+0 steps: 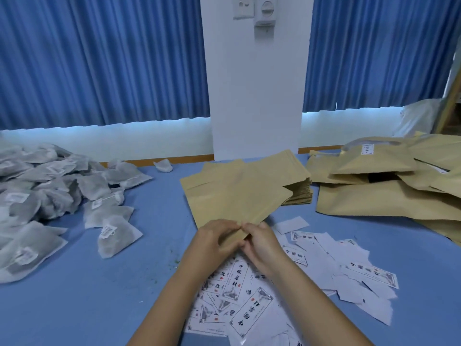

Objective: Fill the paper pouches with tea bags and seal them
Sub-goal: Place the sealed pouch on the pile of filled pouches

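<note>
The left hand [213, 238] and the right hand [263, 243] pinch together the near end of one paper pouch [237, 196], which stretches from them toward 12 o'clock. The tea bags [50, 193] lie at 9 o'clock.

Pouch [237, 196] pinched in fingers [225, 227]: matt brown kraft paper, smooth w/ a few creases. Left of fingers, tea bags [50, 191]: thin grey-white fabric, soft, wrinkled, w/ paper tags [107, 231]. Under & right of fingers, labels [239, 295]: white printed paper, slight sheen. Table cover [99, 283]: matt blue, cloth-like. Beyond fingers, curtains [99, 58]: blue pleated fabric.
</note>
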